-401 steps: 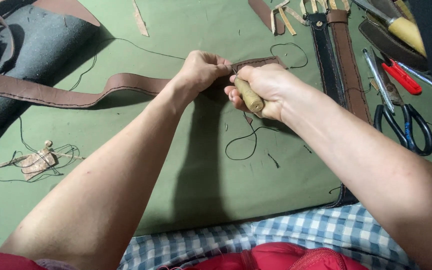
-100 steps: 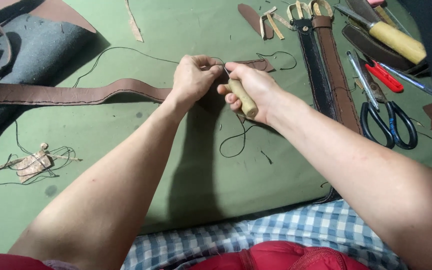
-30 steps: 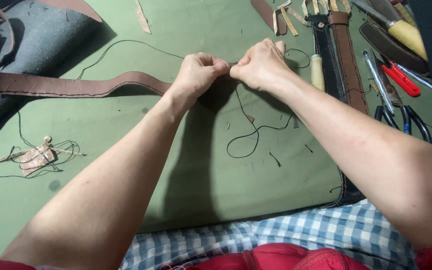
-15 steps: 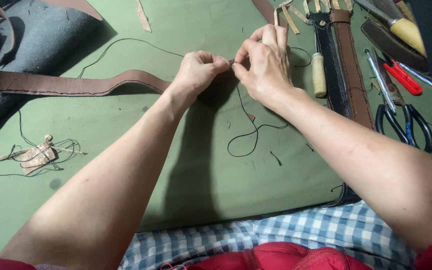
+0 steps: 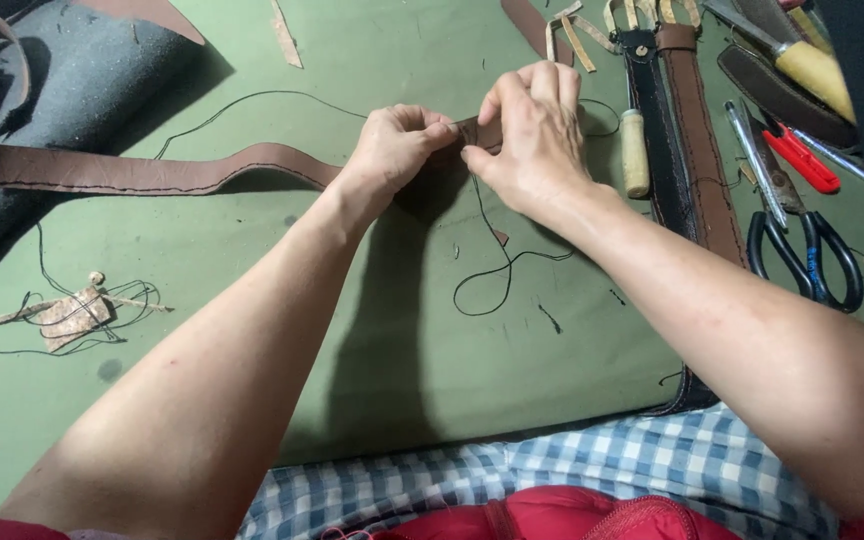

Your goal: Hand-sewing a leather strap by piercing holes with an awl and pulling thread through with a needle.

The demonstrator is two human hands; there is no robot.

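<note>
— What's different now?

— Earlier our right hand [image 5: 532,135] gripped the wooden-handled awl [image 5: 634,152]; now that tool lies loose at upper right, just beside the dark belt [image 5: 667,150], and the hand's fingers pinch the black thread [image 5: 497,265] at the strap's end. It looks like we've gone from piercing to drawing the stitch.

— And the left?

— Our left hand [image 5: 397,150] pinches the brown leather strap [image 5: 142,172], which runs off toward the left edge.

— Room?

— Bare green mat [image 5: 372,340] lies below the hands; scissors [image 5: 807,255] and tools crowd the right edge, thread scraps [image 5: 72,315] sit lower left.
</note>
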